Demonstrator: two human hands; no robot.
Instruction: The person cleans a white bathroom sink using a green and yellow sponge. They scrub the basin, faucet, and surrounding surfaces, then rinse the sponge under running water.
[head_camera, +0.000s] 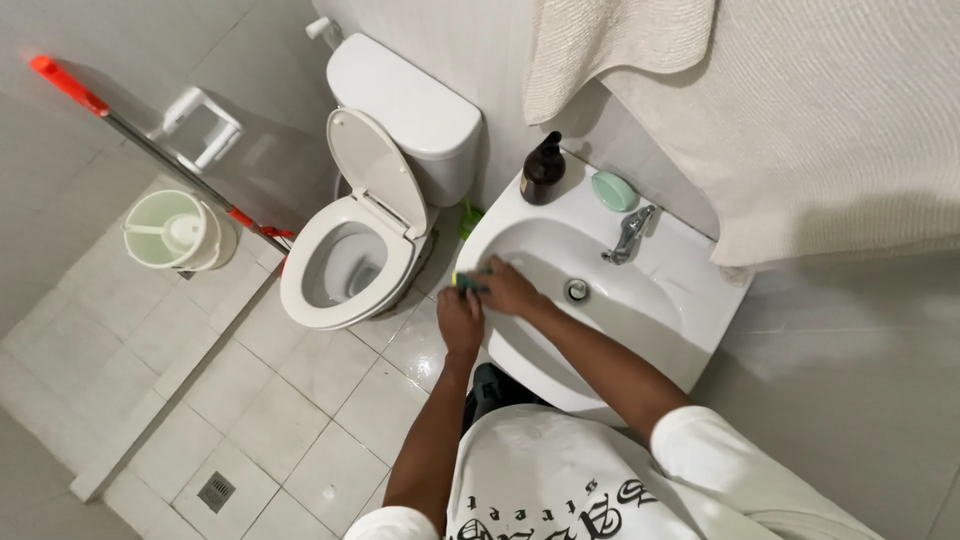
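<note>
My right hand (510, 288) reaches across the white sink (660, 310) and presses a green and yellow sponge (466, 282) onto the basin's left rim. My left hand (460, 320) lies on the same rim just below the sponge, fingertips against it; its grip is hidden. The drain (577, 291) and a chrome tap (628, 235) are to the right of my hands. A dark pump bottle (543, 170) and a green soap dish (614, 191) stand on the sink's back ledge.
A white toilet (350, 250) with its lid up stands left of the sink. A pale green bucket (175, 232) and a mop with a red-tipped handle (150, 150) lean by the wall. A beige towel (800, 120) hangs above the sink. A floor drain (216, 491) sits in the tiles.
</note>
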